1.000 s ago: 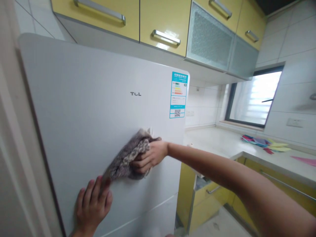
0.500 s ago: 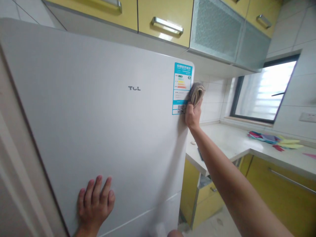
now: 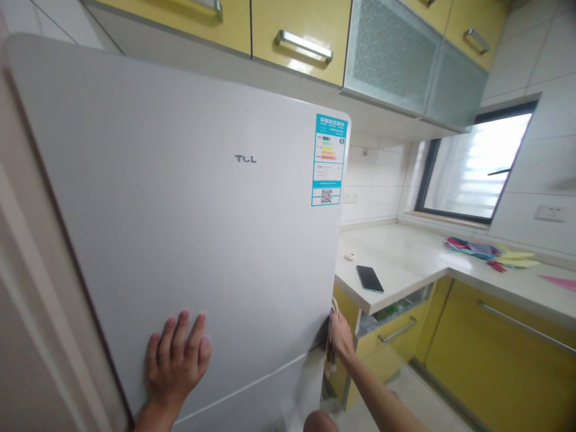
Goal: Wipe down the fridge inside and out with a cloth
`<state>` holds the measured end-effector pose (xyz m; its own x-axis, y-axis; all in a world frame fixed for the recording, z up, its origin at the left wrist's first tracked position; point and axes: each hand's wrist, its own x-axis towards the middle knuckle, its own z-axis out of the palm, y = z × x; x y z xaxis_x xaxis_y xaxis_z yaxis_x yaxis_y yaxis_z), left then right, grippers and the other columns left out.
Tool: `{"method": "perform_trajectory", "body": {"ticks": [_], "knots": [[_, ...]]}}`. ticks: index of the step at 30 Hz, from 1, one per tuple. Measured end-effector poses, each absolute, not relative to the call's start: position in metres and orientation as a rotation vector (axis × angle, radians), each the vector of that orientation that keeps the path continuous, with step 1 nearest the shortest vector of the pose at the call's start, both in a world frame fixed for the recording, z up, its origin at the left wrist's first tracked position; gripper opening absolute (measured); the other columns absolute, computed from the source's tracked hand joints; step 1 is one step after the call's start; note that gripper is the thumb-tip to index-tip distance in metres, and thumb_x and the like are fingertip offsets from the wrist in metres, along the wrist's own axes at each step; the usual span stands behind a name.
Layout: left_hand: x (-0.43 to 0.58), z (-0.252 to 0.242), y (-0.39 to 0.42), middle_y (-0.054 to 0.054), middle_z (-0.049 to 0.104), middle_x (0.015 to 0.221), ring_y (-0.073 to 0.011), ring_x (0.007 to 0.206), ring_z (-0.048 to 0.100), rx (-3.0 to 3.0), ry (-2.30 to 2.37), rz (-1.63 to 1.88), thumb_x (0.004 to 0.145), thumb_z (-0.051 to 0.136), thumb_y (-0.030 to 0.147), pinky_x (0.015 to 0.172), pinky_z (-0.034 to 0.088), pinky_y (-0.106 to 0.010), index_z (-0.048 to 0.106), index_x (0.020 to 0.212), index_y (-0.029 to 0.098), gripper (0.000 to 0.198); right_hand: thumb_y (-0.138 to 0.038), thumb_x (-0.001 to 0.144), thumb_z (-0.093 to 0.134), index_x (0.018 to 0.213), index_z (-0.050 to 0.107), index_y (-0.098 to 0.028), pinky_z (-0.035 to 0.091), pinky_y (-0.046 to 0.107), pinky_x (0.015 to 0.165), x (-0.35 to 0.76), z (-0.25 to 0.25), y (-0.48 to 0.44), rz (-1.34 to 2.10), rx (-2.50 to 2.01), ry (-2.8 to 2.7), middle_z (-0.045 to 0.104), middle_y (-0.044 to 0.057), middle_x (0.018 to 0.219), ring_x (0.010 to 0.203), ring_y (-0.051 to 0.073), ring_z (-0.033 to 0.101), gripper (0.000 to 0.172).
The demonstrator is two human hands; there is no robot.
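A tall silver-grey fridge (image 3: 216,240) with a TCL mark fills the left and middle of the view. Flat against its upper door, low on the left, rests my left hand (image 3: 177,357), fingers stretched out and holding nothing. My right hand (image 3: 341,336) is at the fridge's right edge, just above the seam between the doors. Its fingers are closed on a beige cloth (image 3: 333,306), which is partly hidden and hangs below the hand. An energy label (image 3: 328,161) in blue and white sticks to the door's upper right corner.
Right of the fridge, a white counter (image 3: 405,252) carries a dark phone (image 3: 369,279), a small white item (image 3: 350,257) and colourful cloths (image 3: 490,251). Below it a yellow drawer (image 3: 396,336) stands partly pulled out. Yellow cabinets (image 3: 301,24) hang above; a window (image 3: 477,165) is at right.
My right hand has moved down the fridge's right edge with the cloth, from beside the label to near the door seam. My left hand stays nearly in place. The phone now shows fully.
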<state>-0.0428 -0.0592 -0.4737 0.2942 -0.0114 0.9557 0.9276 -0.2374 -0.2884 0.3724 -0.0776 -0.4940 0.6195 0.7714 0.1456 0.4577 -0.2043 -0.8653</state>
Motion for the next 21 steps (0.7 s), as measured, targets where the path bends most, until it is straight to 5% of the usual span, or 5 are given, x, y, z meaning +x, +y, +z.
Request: {"method": "perform_trajectory", "body": {"ticks": [4,10,13,17,21], "knots": [[-0.042,-0.473,-0.060,-0.016,0.037,0.175,-0.0307,0.166,0.028,-1.523,-0.894,-1.131,0.095,0.074,0.021,0.137,0.019,-0.050,0.046,0.165,0.016,0.075,-0.050,0.087,0.036,0.128,0.073,-0.020,0.056,0.050,0.100,0.384,-0.384,-0.038,0.202,-1.514,-1.013,0.075,0.020,0.120,0.123,0.039,0.069,0.063],[-0.045,-0.476,-0.059,-0.014,0.037,0.175,-0.0294,0.166,0.027,-1.541,-0.923,-1.128,0.096,0.072,0.021,0.138,0.018,-0.050,0.043,0.167,0.019,0.077,-0.033,0.098,0.039,0.138,0.064,-0.012,0.048,0.039,0.100,0.388,-0.122,-0.007,-0.308,-0.917,-1.055,0.072,0.018,0.126,0.110,0.024,0.064,0.052],[-0.045,-0.476,-0.058,-0.015,0.036,0.175,-0.0303,0.166,0.027,-1.543,-0.924,-1.120,0.096,0.072,0.020,0.138,0.018,-0.051,0.043,0.167,0.018,0.077,-0.026,0.102,0.047,0.130,0.069,-0.013,0.043,0.043,0.104,0.358,-0.013,-0.013,-0.580,-1.008,-1.149,0.074,0.014,0.122,0.107,0.020,0.063,0.038],[-0.043,-0.476,-0.059,-0.014,0.036,0.175,-0.0303,0.166,0.028,-1.551,-0.928,-1.142,0.096,0.071,0.020,0.138,0.018,-0.051,0.044,0.167,0.018,0.076,-0.038,0.098,0.051,0.088,0.067,-0.007,0.048,0.046,0.105,0.262,0.059,-0.019,-0.714,-1.129,-1.505,0.077,0.016,0.110,0.108,0.020,0.069,0.037],[-0.043,-0.476,-0.060,-0.011,0.033,0.177,-0.0271,0.167,0.025,-1.584,-0.969,-1.173,0.099,0.065,0.025,0.138,0.016,-0.049,0.041,0.168,0.022,0.073,-0.048,0.084,0.008,0.061,0.026,-0.022,0.048,0.046,0.092,0.137,0.074,-0.026,-0.971,-1.047,-1.765,0.068,0.005,0.096,0.116,0.022,0.071,0.039]]}}
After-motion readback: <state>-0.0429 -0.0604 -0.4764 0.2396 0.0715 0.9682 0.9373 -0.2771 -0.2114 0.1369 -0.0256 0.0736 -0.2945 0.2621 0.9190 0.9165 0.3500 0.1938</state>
